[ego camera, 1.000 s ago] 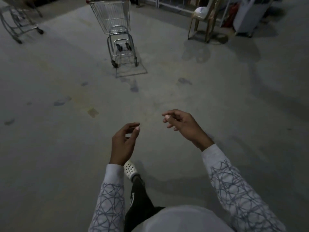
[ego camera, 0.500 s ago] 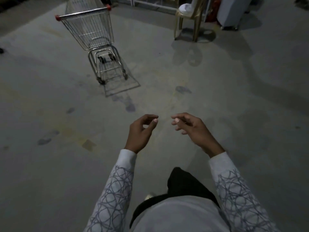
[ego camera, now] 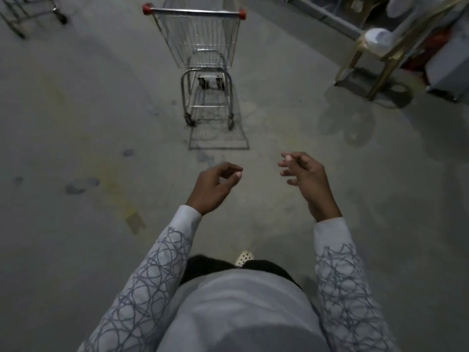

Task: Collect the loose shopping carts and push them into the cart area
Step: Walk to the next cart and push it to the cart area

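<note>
We are closing on the silver wire shopping cart [ego camera: 205,41], the loose one we mean to collect. Half a second ago it sat off to our left and looked smaller; now it stands square ahead of us and larger, its grey handle bar with red end caps [ego camera: 194,12] turned toward us. Our hands have also drifted apart since then. The left hand [ego camera: 214,188] and the right hand [ego camera: 305,179] both hang short of the cart's shadow, fingers loosely curled, gripping nothing. The left thumb and forefinger come near each other but pinch nothing.

The cart rests on the grey concrete floor [ego camera: 76,123], well apart from our hands, so no contact yet. To the cart's left, part of a second wire cart [ego camera: 38,13] shows at the frame edge. To the cart's right stands a gold-framed chair with a white seat [ego camera: 375,44].

We judge the approach nearly done: we are lined up behind the cart, and the wider hands suit a grip on the bar. What is left is to step in, take the handle, and steer clear of the chair.
</note>
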